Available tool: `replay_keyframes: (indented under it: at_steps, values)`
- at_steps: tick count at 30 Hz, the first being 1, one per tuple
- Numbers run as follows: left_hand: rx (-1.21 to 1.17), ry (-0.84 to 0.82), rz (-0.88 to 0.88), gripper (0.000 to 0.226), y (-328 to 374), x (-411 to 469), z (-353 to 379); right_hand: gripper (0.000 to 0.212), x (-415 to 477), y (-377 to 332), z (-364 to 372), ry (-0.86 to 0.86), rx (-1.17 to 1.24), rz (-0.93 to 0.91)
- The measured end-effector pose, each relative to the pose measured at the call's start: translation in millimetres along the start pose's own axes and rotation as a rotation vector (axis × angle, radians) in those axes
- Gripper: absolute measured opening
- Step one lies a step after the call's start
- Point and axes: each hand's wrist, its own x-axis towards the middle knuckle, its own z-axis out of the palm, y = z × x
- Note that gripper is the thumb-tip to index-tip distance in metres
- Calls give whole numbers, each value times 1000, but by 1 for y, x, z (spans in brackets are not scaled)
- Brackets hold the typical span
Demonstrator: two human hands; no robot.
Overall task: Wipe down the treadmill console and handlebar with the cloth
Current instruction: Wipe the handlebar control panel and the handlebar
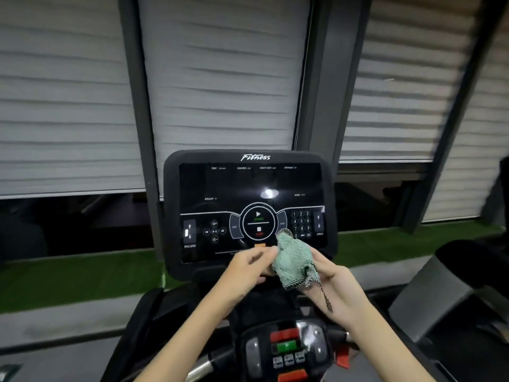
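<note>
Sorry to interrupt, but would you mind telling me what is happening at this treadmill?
A person stands at the treadmill holding a bunched green cloth in front of the lower right part of the console. The right hand holds the cloth from below, while the left hand pinches its left edge, as if readying it for wiping. Whether the cloth touches the screen cannot be told. Neither hand touches the button panel below.

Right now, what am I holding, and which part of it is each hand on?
A bunched green cloth. The right hand holds its lower right end, and the left hand pinches its left edge.
</note>
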Motion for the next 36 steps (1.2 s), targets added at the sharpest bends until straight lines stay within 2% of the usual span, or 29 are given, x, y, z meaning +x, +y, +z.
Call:
replay_keyframes:
  at_steps: [3, 6, 12, 20, 22, 27, 32, 36]
  values:
    - [53, 60, 128, 9, 13, 11, 30, 41, 1, -23, -15, -48, -8, 9]
    - [132, 173, 198, 9, 20, 27, 51, 40, 1, -48, -32, -92, -26, 25]
    - [84, 263, 170, 7, 46, 45, 89, 39, 2, -88, -60, -112, -64, 52]
    - [4, 394, 186, 7, 71, 49, 97, 38, 0, -109, -68, -107, -325, 125]
    - [-42, 409, 178, 8, 77, 49, 94, 38, 0, -112, -65, -126, -397, 83]
    - [-63, 409, 145, 8, 96, 53, 84, 45, 8, -115, -57, -90, -602, -207]
    - [-62, 452, 223, 11, 116, 55, 70, 55, 17, -127, -54, -123, -671, -194]
    - [-176, 503, 235, 11, 133, 56, 61, 50, 22, -132, -51, -154, -976, -208]
